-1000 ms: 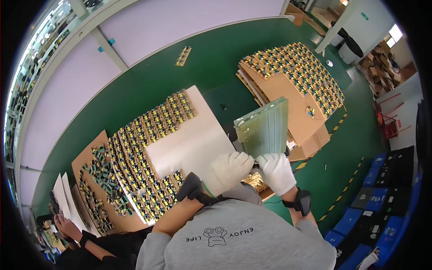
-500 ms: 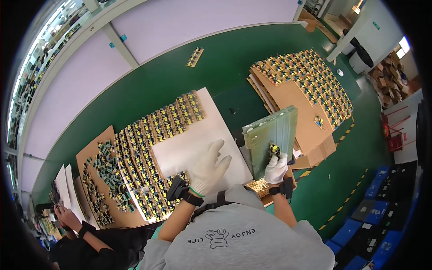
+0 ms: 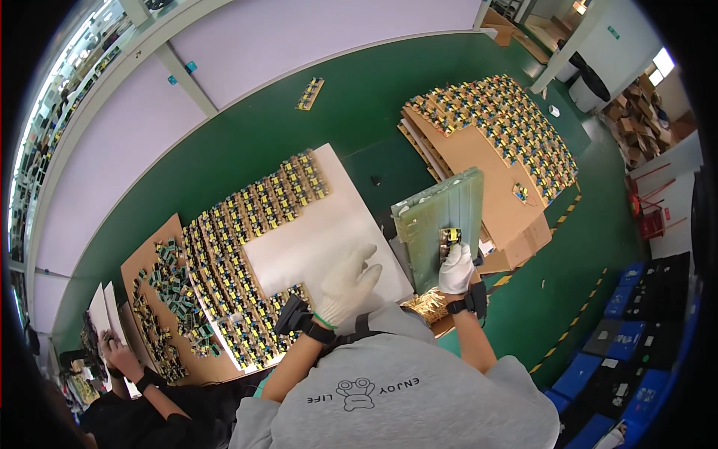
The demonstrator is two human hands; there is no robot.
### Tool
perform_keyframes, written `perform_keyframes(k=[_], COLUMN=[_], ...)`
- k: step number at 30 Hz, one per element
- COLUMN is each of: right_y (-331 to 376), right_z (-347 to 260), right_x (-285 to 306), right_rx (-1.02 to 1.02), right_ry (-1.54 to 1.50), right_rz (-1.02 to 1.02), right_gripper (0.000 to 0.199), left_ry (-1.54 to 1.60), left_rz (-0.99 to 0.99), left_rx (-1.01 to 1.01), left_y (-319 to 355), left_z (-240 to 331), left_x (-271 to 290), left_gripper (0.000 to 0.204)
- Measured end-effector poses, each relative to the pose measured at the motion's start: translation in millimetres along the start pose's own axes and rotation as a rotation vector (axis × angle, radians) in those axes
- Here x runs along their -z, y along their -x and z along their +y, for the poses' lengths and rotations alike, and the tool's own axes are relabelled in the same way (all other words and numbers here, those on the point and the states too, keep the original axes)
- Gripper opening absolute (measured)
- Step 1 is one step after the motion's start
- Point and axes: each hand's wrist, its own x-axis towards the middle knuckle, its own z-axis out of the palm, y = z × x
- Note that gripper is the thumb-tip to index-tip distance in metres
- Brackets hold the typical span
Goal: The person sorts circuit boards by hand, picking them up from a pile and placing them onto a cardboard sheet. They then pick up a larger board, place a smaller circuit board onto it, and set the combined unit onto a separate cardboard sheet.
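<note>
My left hand (image 3: 345, 290), in a white knit glove, hovers at the near edge of a white board (image 3: 284, 258), fingers apart and nothing in them. Rows of small circuit boards (image 3: 243, 217) with yellow and dark parts cover much of that white board. Between the fingers of my right hand (image 3: 456, 272), also gloved, is a single circuit board (image 3: 449, 238), its yellow part visible. It is held in front of a greenish, slab-like block (image 3: 426, 209) that stands on edge; whether the two touch, I cannot tell. Both wrists carry black straps.
A cardboard stack (image 3: 479, 153) at the far right bears many more circuit boards. Loose green boards (image 3: 179, 292) lie heaped on cardboard to the left. A co-worker's hands (image 3: 120, 355) are at the lower left. Blue bins (image 3: 580, 374) line the right side.
The circuit board in my right hand has turned to show its face more squarely. My left hand has barely moved. The view has shifted slightly, and the co-worker's hands have moved a little.
</note>
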Motion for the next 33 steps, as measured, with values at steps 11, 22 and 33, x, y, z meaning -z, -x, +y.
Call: perform_keyframes(k=[11,22,33], right_y=[34.2,30.9,49.6], right_z=[-87.2,-156.6,-151.7], right_x=[26.7,-54.6,-159.5], right_rx=[-0.254,0.072,-0.261], right_ry=[-0.568,-0.528,-0.478], right_rz=[-0.256,-0.498,-1.11], right_gripper=[0.031,0.04,0.052], left_ry=[0.141,-0.467,-0.588], left_rz=[-0.152,0.344,0.077], left_rx=[-0.051,0.225,0.348], left_y=[14.9,61.8,57.5], left_z=[25.9,-30.1,-65.0], left_x=[-10.9,14.3,62.0], left_gripper=[0.054,0.046,0.048])
